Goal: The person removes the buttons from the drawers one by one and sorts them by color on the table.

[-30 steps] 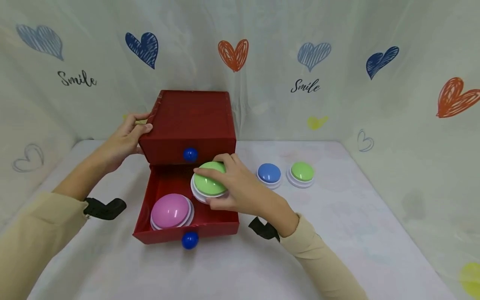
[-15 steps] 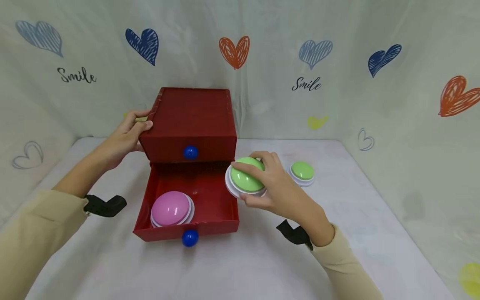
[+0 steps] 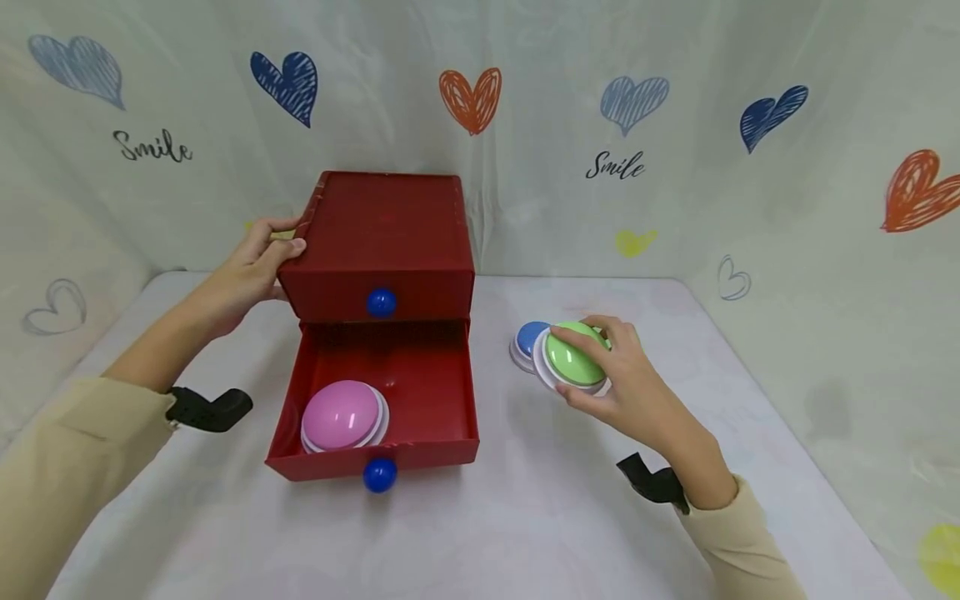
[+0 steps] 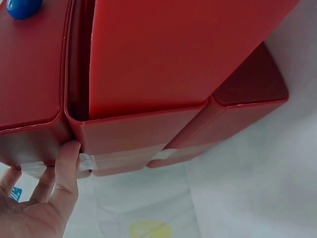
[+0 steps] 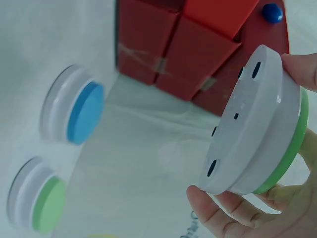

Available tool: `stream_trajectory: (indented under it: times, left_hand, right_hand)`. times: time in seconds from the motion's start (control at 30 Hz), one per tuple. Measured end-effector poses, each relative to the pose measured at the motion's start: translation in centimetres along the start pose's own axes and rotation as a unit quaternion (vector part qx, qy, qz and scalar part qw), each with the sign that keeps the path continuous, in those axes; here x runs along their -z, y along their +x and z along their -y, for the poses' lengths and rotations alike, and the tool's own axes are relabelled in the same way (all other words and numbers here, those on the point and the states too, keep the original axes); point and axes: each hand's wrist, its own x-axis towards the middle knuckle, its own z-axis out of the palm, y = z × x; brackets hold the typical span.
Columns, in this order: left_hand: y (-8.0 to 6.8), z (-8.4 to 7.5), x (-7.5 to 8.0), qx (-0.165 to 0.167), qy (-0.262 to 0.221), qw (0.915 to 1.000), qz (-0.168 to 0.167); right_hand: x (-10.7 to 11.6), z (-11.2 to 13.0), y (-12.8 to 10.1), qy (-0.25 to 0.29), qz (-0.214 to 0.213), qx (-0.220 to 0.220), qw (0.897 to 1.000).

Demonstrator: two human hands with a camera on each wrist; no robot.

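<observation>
Green button [image 3: 572,358], removed from open red drawer [image 3: 390,392]: pinched in right hand [image 3: 622,387] above table [image 3: 525,517], at blue button's [image 3: 527,337] 4 o'clock; left hand [image 3: 251,271] grips cabinet [image 3: 382,242]; likely next, set-down beside it.

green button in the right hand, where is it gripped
The right hand holds the green button by its white base rim, fingers curled round the edge, clear of the table.
</observation>
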Motion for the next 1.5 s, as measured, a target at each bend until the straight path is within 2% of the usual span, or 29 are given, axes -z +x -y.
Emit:
stream_trajectory:
  times: [0.23,0.5,0.77,1.2,1.37,1.5]
  left_hand:
    - [0.0,0.0,0.0,0.002,0.000,1.0000,-0.001]
    - [0.1,-0.2,-0.3,0.014,-0.004,0.9999,-0.006]
    - [0.1,-0.3,-0.3,0.016,-0.006,0.9998,-0.008]
    - [0.1,-0.1,-0.1,0.016,-0.005,0.9999,-0.003]
    - [0.0,-0.2,-0.1,0.020,-0.001,0.9998,-0.005]
    - [0.0,-0.4,-0.1,0.023,0.001,0.9997,-0.007]
  right_hand:
    - [0.1,-2.7,-1.7,-0.004,0.003,-0.029,1.000]
    - [0.0,-5.3,-3.6,-0.010,0.050,-0.099,0.994]
    - [-0.7,-7.5,-4.5,-0.003,0.091,-0.157,0.983]
    - [-1.5,-8.7,-5.1,0.007,0.137,-0.173,0.975]
    - [-1.9,-8.7,-5.2,0.007,0.162,-0.188,0.969]
    - [-2.2,-8.6,-5.4,0.003,0.164,-0.190,0.968]
